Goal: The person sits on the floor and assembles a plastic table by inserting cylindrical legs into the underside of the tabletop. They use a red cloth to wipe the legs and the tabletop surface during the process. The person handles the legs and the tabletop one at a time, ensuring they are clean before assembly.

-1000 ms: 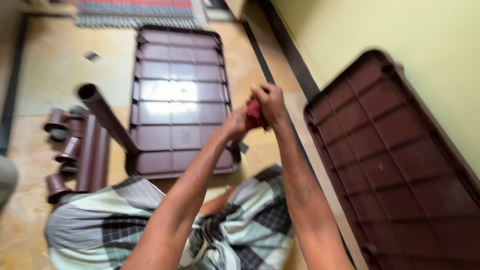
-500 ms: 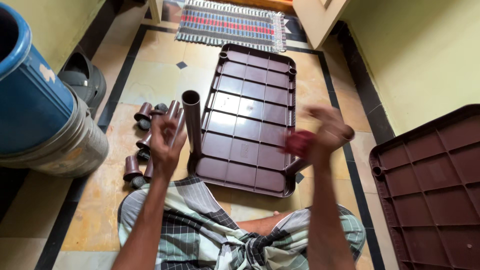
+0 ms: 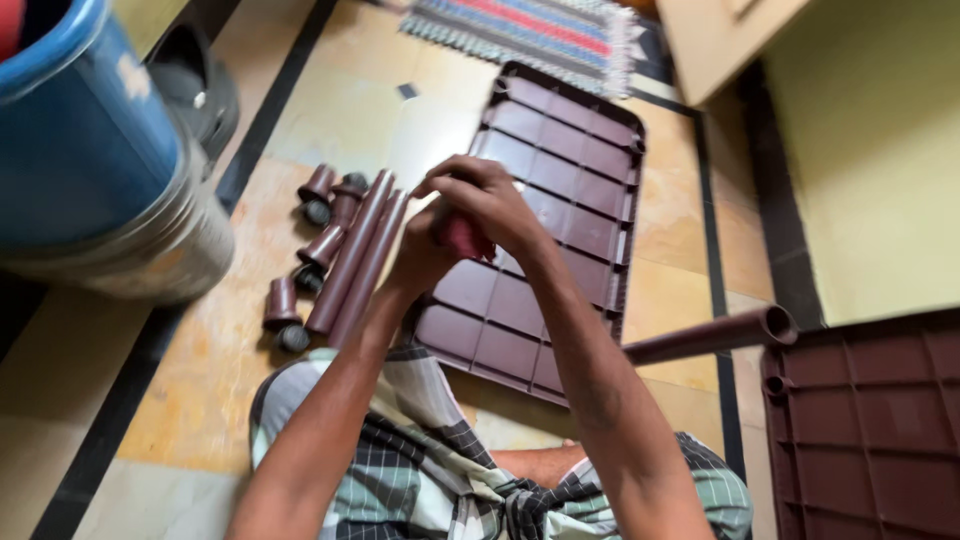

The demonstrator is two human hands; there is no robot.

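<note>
My two hands meet over the near end of a brown ribbed plastic panel [image 3: 565,170] that lies flat on the tiled floor. My right hand [image 3: 490,195] curls from above over a small red object [image 3: 465,238], and my left hand [image 3: 415,258] clasps it from below. What the red object is stays unclear. A long brown tube [image 3: 715,335] sticks out to the right from behind my right forearm, its open end near a second panel [image 3: 870,430]. How the tube is supported is hidden.
Two long brown tubes [image 3: 350,255] and several short brown leg pieces [image 3: 282,312] lie on the floor at left. A blue barrel [image 3: 80,130] and a steel vessel [image 3: 160,250] stand far left. A striped rug [image 3: 540,28] lies beyond. My checked wrap [image 3: 420,470] covers my lap.
My hands, apart half a second ago with the left one on an upright tube, have come together on the red object. A tube now points to the right. The camera has tilted.
</note>
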